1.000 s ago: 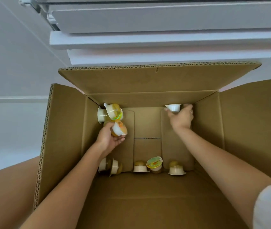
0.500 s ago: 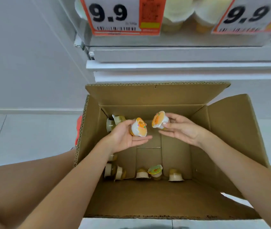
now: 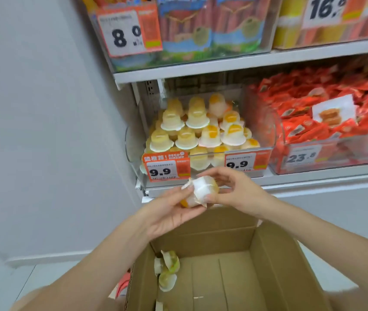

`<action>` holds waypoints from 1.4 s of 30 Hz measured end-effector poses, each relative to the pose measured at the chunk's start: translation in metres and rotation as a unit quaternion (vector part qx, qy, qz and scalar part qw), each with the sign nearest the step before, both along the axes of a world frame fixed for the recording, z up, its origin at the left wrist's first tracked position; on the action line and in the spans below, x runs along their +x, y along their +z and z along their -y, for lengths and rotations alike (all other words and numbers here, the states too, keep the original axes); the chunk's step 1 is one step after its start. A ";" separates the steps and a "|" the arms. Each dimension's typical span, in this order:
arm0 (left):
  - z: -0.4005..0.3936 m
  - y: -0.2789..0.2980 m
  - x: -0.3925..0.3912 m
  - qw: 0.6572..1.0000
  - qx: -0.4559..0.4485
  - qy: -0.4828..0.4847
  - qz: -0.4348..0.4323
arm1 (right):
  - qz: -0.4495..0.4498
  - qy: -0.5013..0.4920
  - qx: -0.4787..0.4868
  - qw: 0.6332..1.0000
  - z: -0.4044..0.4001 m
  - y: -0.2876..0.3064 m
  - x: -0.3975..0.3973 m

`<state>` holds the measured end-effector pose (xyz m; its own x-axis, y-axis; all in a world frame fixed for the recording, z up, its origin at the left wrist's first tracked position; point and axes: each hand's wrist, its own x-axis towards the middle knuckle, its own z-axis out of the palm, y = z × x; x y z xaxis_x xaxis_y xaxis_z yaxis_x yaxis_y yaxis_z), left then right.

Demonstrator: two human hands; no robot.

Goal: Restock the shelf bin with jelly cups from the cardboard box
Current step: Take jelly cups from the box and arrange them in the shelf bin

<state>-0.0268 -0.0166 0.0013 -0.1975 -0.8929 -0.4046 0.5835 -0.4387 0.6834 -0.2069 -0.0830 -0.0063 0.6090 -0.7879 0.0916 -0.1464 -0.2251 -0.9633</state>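
Head view: open brown cardboard box (image 3: 268,254) sits below the clear plastic shelf bin (image 3: 133,151) piled with jelly cups; left hand (image 3: 169,212) and right hand (image 3: 239,191) pinch two white-and-orange jelly cups (image 3: 201,191) between them

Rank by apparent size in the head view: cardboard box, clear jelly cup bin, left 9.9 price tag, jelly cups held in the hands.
1. cardboard box, though nearest the camera
2. clear jelly cup bin
3-4. left 9.9 price tag and held jelly cups look alike; unranked.
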 end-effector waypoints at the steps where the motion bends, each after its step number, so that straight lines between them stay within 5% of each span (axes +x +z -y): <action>1: 0.002 0.006 -0.004 1.000 -0.003 -0.004 -0.005 | 0.006 -0.008 -0.013 1.000 0.001 0.007 -0.005; 9: 0.018 0.023 -0.018 0.998 0.002 0.021 -0.050 | -0.076 0.047 -0.078 0.993 0.013 0.038 -0.006; 13: 0.030 0.037 -0.007 0.999 -0.017 -0.010 -0.033 | -0.012 0.015 -0.046 0.999 0.027 0.054 0.004; 17: 0.037 0.045 0.003 0.986 -0.011 -0.047 0.160 | 0.023 -0.133 -0.066 0.989 0.047 0.065 0.005; 20: 0.037 0.041 0.004 0.927 -0.016 -0.029 0.372 | 0.039 -0.252 -0.138 0.957 0.074 0.088 -0.005; 23: 0.037 0.037 0.002 0.882 -0.039 -0.053 0.467 | -0.045 -0.277 -0.206 0.937 0.103 0.104 -0.005; 32: 0.040 0.033 0.004 0.876 -0.049 -0.073 0.474 | -0.348 -0.168 -0.288 0.876 0.151 0.113 0.020; 42: 0.040 0.032 0.006 0.883 -0.065 -0.034 0.464 | -0.366 -0.156 -0.265 0.879 0.154 0.097 0.016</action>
<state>-0.0211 -0.0564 0.0337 0.1098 -0.9425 -0.3156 -0.2797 -0.3340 0.9001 -0.1906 -0.2366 0.0905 0.4198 -0.8917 0.1691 -0.8167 -0.4524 -0.3583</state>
